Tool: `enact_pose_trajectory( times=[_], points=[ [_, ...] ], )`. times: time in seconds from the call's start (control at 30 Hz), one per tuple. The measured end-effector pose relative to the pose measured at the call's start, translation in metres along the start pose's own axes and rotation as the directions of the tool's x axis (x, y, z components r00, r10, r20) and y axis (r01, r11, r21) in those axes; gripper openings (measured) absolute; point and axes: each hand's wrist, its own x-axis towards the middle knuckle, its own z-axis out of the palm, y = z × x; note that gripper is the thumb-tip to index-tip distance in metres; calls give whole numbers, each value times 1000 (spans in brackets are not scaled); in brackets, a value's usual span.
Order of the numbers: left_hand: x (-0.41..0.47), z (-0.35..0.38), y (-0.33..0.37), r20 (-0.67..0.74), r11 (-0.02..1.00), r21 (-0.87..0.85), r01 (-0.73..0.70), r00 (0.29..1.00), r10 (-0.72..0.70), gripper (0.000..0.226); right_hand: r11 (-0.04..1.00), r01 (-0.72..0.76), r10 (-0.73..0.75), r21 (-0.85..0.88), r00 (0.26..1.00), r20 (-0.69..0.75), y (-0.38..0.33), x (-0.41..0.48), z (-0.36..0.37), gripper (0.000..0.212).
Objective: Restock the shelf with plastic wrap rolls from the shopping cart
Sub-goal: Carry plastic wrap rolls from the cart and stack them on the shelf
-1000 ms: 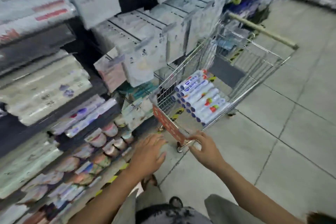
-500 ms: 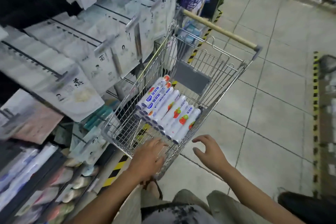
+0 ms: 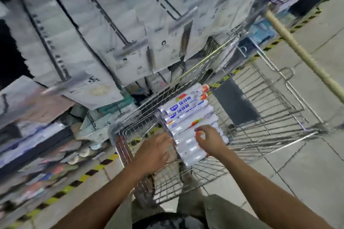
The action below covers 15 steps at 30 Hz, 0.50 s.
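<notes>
Right hand (image 3: 209, 140) curls fingers onto the white plastic wrap rolls (image 3: 186, 110) stacked in the silver wire shopping cart (image 3: 116, 132), frame centre; blur hides whether it grips. Left hand (image 3: 154, 151), fingers straight, touches the stack's side. Earlier both hovered short of it.

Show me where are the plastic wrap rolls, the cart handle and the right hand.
plastic wrap rolls (image 3: 186, 107): head view, printed label of an upper roll.
cart handle (image 3: 305, 55): head view, middle of the beige bar.
right hand (image 3: 211, 141): head view, back of the hand.
</notes>
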Motion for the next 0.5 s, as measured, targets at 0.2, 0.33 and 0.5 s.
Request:
enact_pose_trajectory(
  times=[0.2,0.33,0.5],
  points=[
    [20,4,3,-63,952,-143,270,958,-281,47,975,116,-69,-191,969,239,-3,143,-13,36],
    [30,15,3,-73,881,-283,380,907,-415,46,896,260,-158,-359,944,290,-11,210,-8,56],
    [43,28,-3,-40,796,-387,465,854,-519,41,727,393,-195,-564,905,379,-15,261,12,59]
  ],
)
